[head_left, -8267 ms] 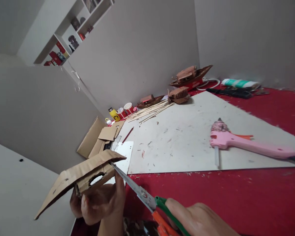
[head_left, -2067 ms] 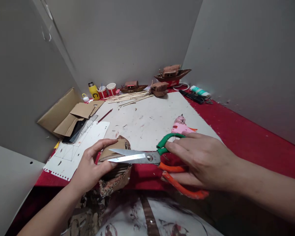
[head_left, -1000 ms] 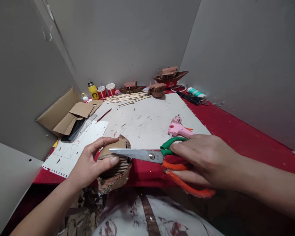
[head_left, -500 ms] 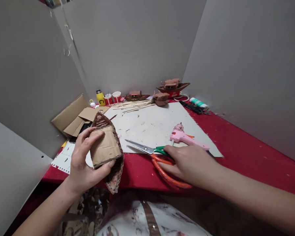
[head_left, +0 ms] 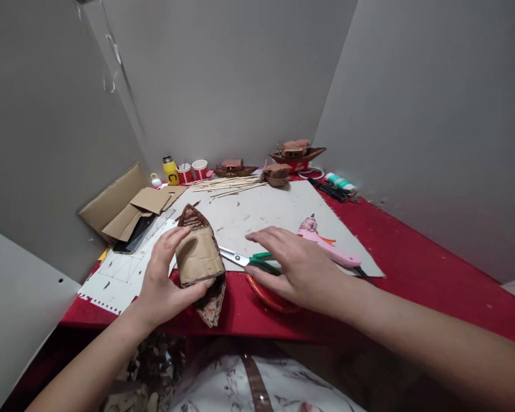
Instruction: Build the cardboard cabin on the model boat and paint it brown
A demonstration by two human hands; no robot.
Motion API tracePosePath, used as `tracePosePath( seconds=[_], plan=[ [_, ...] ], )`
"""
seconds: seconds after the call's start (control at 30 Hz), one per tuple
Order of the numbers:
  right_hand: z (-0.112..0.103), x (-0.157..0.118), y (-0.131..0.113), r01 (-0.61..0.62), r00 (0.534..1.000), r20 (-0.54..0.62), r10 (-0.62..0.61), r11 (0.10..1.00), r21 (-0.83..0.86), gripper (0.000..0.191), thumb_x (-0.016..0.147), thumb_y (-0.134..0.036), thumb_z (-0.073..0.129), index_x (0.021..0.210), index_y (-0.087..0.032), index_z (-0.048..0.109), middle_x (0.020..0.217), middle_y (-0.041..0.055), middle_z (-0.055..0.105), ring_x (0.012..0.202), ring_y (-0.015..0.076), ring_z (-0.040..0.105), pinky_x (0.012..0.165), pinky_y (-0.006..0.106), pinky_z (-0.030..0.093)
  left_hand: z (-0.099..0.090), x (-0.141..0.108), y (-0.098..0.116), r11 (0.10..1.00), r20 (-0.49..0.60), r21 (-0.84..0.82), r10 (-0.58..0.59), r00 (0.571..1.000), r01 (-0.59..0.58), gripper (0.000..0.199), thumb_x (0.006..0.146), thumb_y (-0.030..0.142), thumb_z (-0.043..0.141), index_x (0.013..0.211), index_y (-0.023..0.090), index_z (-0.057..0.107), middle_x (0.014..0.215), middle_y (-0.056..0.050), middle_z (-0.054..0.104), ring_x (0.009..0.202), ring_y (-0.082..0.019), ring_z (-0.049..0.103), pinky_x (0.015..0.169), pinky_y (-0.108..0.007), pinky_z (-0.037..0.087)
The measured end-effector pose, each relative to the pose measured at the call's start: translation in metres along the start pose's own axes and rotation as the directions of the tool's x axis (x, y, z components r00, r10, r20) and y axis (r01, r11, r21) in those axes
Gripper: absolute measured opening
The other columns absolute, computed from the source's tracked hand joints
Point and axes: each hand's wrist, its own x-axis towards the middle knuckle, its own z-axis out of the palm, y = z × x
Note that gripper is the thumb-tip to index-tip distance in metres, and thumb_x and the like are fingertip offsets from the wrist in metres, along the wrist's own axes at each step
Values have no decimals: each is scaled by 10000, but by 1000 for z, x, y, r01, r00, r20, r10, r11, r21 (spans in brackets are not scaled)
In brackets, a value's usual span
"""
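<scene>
My left hand [head_left: 161,280] grips a small brown cardboard model boat [head_left: 199,254], with the thumb at its near end and the fingers along its left side. The boat has a tan cardboard cover over its middle and pointed ends. Beside it, scissors [head_left: 236,257] with green and orange handles lie on the table. Above their handles is my right hand [head_left: 302,266], open, fingers apart and holding nothing; whether it touches a handle I cannot tell. A pink glue gun [head_left: 337,254] rests just beyond that hand.
A white board [head_left: 249,214] with scraps covers part of the red table [head_left: 420,263]. Thin sticks [head_left: 227,184], more model boats [head_left: 298,151], paper cups [head_left: 199,169] and a yellow bottle [head_left: 170,171] stand at the back. Cardboard pieces [head_left: 120,203] lean at left, near drawn paper [head_left: 118,272].
My right hand has let go of the scissors, which now lie on the table, and its fingers have spread. The boat in my left hand has moved right, closer to the scissors.
</scene>
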Motion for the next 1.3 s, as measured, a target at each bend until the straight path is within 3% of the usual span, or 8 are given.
tracePosePath(
  seconds=[0.07, 0.2, 0.47, 0.67, 0.77, 0.93, 1.13, 1.3],
  plan=[
    [0, 5, -4, 147, 980, -159, -116, 970, 196, 580, 916, -355, 640, 1431, -178, 438, 1341, 188, 623, 1240, 314, 595, 1006, 499, 515, 8, 3, -4, 998, 67, -67, -8, 998, 13, 779, 782, 327, 791, 1451, 298, 393, 1434, -122, 534, 1348, -328, 515, 1121, -542, 434],
    [12, 19, -4, 287, 955, -149, -255, 919, 270, 879, 862, -322, 705, 1578, -199, 210, 1538, 215, 441, 1429, 338, 413, 1139, 572, 387, 17, 7, -12, 984, 173, -180, 24, 985, 8, 866, 785, 330, 804, 1509, 305, 329, 1509, -130, 483, 1399, -319, 474, 1158, -523, 401],
    [33, 36, 10, 279, 959, -63, -275, 899, 338, 988, 812, -254, 714, 1611, -197, 135, 1442, 197, 519, 1308, 329, 498, 1067, 548, 423, 30, 15, -31, 969, 253, -243, 17, 967, 47, 909, 781, 432, 814, 1530, 282, 321, 1513, -157, 483, 1405, -346, 473, 1156, -553, 396],
    [39, 40, 21, 250, 966, -45, -253, 885, 392, 1023, 757, -205, 709, 1613, -194, 149, 1424, 191, 518, 1267, 330, 494, 1052, 540, 420, 31, 23, -46, 947, 389, -312, 49, 920, 82, 1036, 770, 453, 827, 1592, 318, 212, 1615, -171, 368, 1479, -363, 385, 1194, -577, 351],
    [39, 40, 24, 216, 971, 2, -237, 889, 403, 1043, 769, -198, 706, 1623, -221, 109, 1457, 183, 500, 1286, 329, 482, 1063, 542, 409, 32, 27, -52, 939, 428, -324, 35, 903, 117, 1003, 800, 406, 807, 1597, 338, 202, 1613, -164, 382, 1457, -353, 426, 1184, -575, 371],
    [39, 39, 21, 181, 979, 11, -203, 893, 413, 1042, 809, -331, 738, 1624, -233, 98, 1530, 191, 451, 1362, 343, 446, 1094, 550, 385, 36, 28, -53, 940, 383, -337, 81, 920, 57, 964, 801, 349, 797, 1586, 335, 239, 1567, -146, 444, 1415, -343, 479, 1174, -548, 400],
    [48, 39, 17, 203, 979, -63, -194, 892, 404, 975, 800, -296, 707, 1605, -165, 172, 1375, 199, 565, 1266, 327, 523, 1055, 524, 421, 43, 24, -52, 949, 319, -316, 107, 942, -1, 959, 784, 302, 783, 1578, 334, 244, 1511, -123, 486, 1387, -329, 493, 1159, -534, 416],
    [48, 40, 18, 215, 976, -69, -205, 895, 391, 1008, 807, -321, 721, 1616, -212, 130, 1426, 184, 542, 1274, 328, 518, 1024, 519, 437, 48, 22, -54, 949, 292, -316, 98, 951, -1, 968, 768, 300, 783, 1574, 335, 248, 1505, -122, 491, 1377, -342, 501, 1168, -564, 397]
  ],
)
